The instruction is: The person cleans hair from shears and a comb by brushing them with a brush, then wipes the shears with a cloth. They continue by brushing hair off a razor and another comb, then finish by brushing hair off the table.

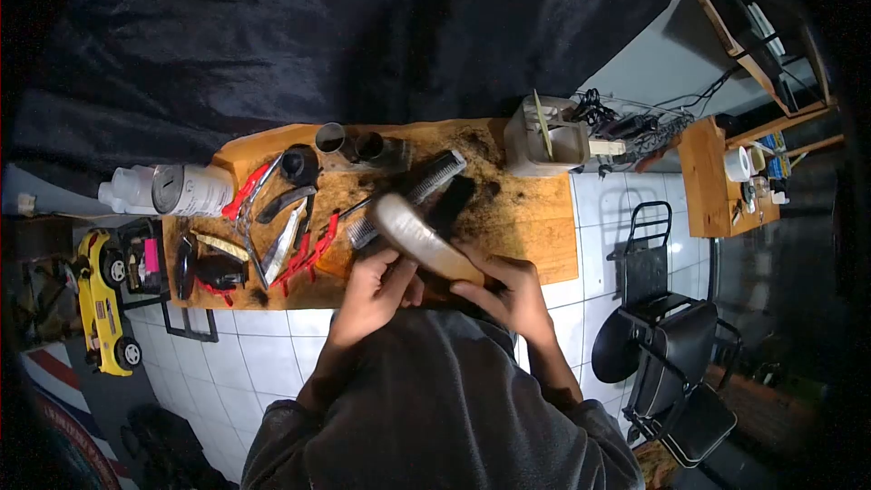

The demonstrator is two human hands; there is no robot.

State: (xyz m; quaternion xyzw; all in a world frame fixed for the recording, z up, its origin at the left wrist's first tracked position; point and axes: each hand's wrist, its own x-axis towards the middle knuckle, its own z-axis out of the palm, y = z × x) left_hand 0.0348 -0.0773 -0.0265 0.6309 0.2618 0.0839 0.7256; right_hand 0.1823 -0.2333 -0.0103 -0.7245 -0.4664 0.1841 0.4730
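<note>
A curved, light wooden brush [422,240] is held up over the front of the wooden table, smeared by motion. My right hand [508,289] grips its lower right end between thumb and fingers. My left hand [376,289] is closed at its lower left edge, fingers curled in; part of its grip is hidden. Bristles cannot be made out clearly. Behind the brush lie a large grey comb [440,174] and another comb [361,233], on a surface strewn with dark hair clippings [479,147].
On the table's [549,245] left lie red clips [307,263], a straight razor [285,240], and black hair clippers [220,270]. Clear bottles [190,189] stand beyond. A grey container [544,150] occupies the back right corner. A black chair [676,345] stands on the right.
</note>
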